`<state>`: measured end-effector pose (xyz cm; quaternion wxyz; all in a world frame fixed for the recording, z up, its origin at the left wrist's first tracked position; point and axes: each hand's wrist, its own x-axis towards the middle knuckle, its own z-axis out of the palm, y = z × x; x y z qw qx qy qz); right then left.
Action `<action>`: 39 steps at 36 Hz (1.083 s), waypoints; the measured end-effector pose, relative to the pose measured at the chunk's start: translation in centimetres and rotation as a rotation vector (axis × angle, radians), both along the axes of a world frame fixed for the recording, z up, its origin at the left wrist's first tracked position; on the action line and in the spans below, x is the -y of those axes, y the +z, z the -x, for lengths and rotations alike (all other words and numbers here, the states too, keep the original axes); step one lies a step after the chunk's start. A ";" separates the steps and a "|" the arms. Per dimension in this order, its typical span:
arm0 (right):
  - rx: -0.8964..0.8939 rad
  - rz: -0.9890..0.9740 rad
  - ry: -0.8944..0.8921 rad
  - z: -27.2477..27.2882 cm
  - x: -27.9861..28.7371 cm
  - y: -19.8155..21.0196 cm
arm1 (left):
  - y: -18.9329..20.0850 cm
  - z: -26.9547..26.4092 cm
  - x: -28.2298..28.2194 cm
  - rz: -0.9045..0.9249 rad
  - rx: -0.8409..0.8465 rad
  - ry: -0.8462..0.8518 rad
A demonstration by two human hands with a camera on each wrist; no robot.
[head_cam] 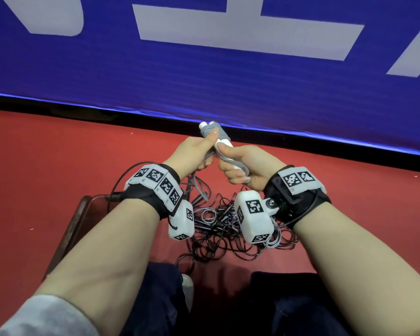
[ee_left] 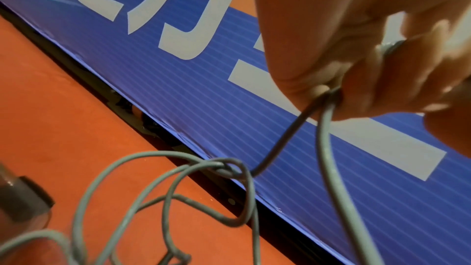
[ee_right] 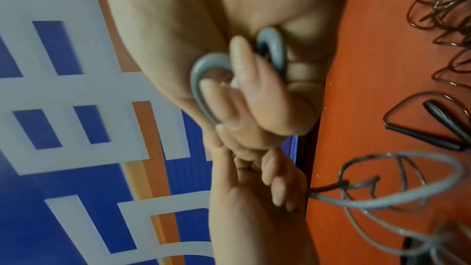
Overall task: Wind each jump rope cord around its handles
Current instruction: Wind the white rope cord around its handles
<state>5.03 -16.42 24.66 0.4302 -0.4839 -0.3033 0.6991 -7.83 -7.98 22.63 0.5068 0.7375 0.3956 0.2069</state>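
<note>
The white handles (head_cam: 216, 136) of a jump rope were held together in front of the person, above the red floor (head_cam: 58, 166), with several turns of grey cord (head_cam: 210, 128) already wound around their far end. The left hand (head_cam: 194, 151) was closed around the bundle, thumb pressed on the wound turns. The right hand (head_cam: 243, 166) gripped the near end of the handles, its fingers curled around a loop of the same grey cord; the right wrist view showed that loop (ee_right: 206, 88) passing around the fingers (ee_right: 244, 80). From the left hand two strands of grey cord (ee_left: 328, 148) hung down into loose coils over the floor. Beneath the wrists lay a tangled pile of dark, thin cords (head_cam: 218, 238) with some grey loops mixed in, and black handles (ee_right: 433, 128) lay among them. No container appeared in any view. A blue banner (head_cam: 204, 81) with white characters stood just beyond the hands.
</note>
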 end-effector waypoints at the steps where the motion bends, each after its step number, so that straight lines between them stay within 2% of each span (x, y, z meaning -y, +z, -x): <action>1: 0.037 -0.001 0.009 0.1 0.0 -0.1 | 0.0 0.1 0.0 -0.009 -0.022 0.000; 4: 0.148 -0.044 -0.007 0.2 0.1 -0.3 | 0.0 0.6 -0.1 0.005 -0.010 -0.037; 8: 0.309 -0.149 -0.066 0.3 0.2 -0.1 | -0.2 0.8 -0.4 0.071 0.112 -0.069; 11: 0.361 -0.228 -0.082 0.4 0.4 -0.4 | -0.2 0.9 -0.4 0.136 0.137 -0.083; 17: 0.429 -0.340 -0.091 0.8 0.7 -0.6 | -0.5 1.1 -0.4 0.145 0.190 -0.078; 22: 0.529 -0.331 -0.184 1.4 0.4 -0.7 | -0.5 1.3 -0.3 0.101 0.182 -0.027; 23: 0.578 -0.308 -0.209 1.4 0.2 -0.8 | -0.6 1.3 -0.4 0.085 0.162 -0.018; 27: 0.970 -0.256 -0.221 0.9 -0.3 -1.2 | -0.8 1.3 -0.5 0.038 0.069 0.032; 30: 1.091 -0.247 -0.200 0.8 -0.2 -1.3 | -0.9 1.2 -0.5 0.046 0.055 0.040; 39: 1.603 -0.287 -0.149 0.8 0.3 -1.8 | -0.1 -0.2 0.6 0.298 0.150 0.031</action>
